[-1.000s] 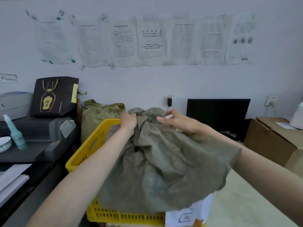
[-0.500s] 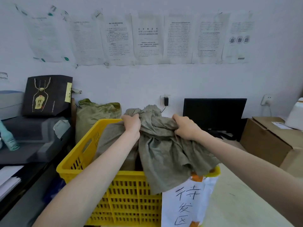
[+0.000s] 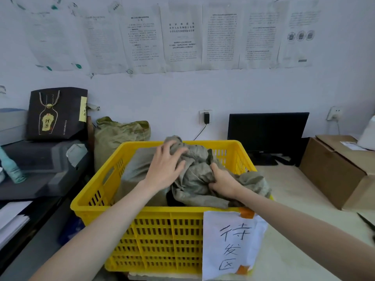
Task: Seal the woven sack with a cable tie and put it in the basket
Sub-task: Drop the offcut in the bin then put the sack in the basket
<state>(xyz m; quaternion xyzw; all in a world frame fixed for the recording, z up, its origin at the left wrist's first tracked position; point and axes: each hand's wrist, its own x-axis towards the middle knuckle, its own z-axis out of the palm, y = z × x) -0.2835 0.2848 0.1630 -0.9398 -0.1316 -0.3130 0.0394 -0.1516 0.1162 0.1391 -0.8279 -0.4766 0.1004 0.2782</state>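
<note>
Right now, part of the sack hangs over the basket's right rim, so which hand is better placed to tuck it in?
Right hand. It already grips the woven sack beside the flap draped over the yellow basket rim; the left hand rests farther away.

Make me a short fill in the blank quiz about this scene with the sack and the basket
1. The woven sack lies in a basket coloured ____.
2. The ____ hand grips a fold of the sack.
3. The left hand rests on the sack with fingers ____.
4. The paper sign is fixed with tape coloured ____.

Missing words: yellow; right; spread; orange
</note>
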